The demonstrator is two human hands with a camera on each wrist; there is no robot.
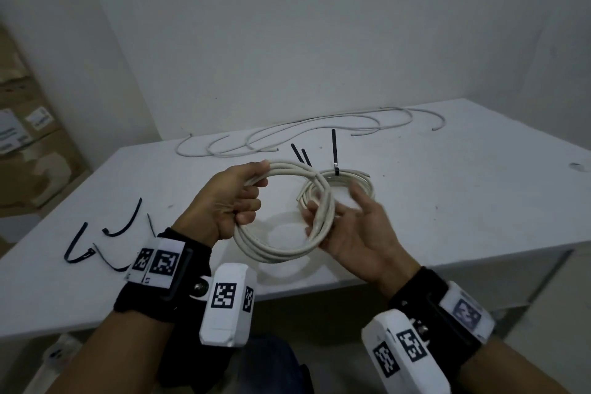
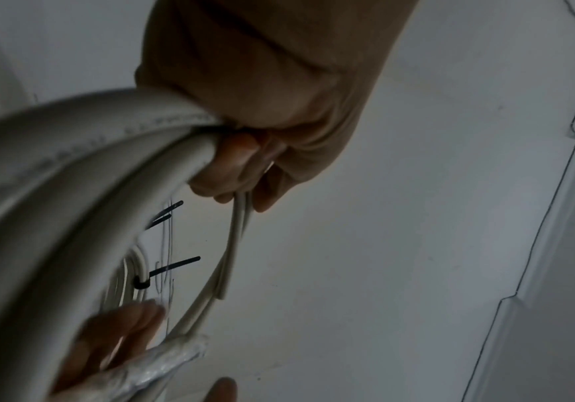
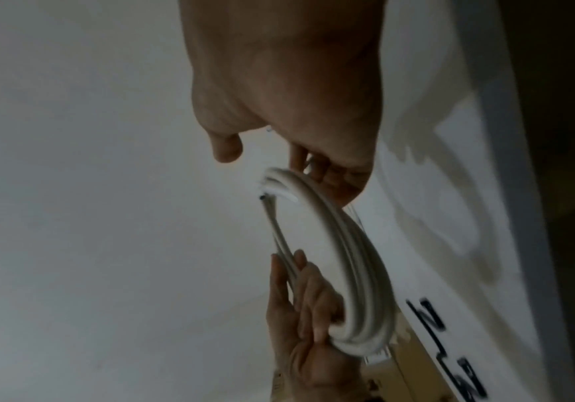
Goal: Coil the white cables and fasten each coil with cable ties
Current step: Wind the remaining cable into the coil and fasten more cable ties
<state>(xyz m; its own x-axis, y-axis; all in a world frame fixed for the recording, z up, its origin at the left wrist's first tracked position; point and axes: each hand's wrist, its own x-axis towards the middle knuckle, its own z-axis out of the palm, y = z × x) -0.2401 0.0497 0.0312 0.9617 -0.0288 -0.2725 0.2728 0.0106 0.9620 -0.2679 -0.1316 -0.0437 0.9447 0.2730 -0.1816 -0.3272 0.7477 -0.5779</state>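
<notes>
A coil of white cable (image 1: 281, 253) hangs in the air over the table's front edge. My left hand (image 1: 236, 201) grips its left side, fingers curled round the strands (image 2: 73, 190). My right hand (image 1: 348, 227) is palm up and blurred, fingers spread, with the coil's right side lying across them (image 3: 358, 285); the thumb stands apart. Behind it on the table lies a second coil (image 1: 358, 181) with a black cable tie (image 1: 334, 150) fastened on it, its tail sticking up. Loose white cables (image 1: 319, 128) lie uncoiled at the back.
Several loose black cable ties (image 1: 121, 224) lie on the white table (image 1: 447, 217) at the left, and two more (image 1: 300, 153) behind the held coil. Cardboard boxes (image 1: 25, 144) stand on the floor at the far left. A white wall rises behind the table.
</notes>
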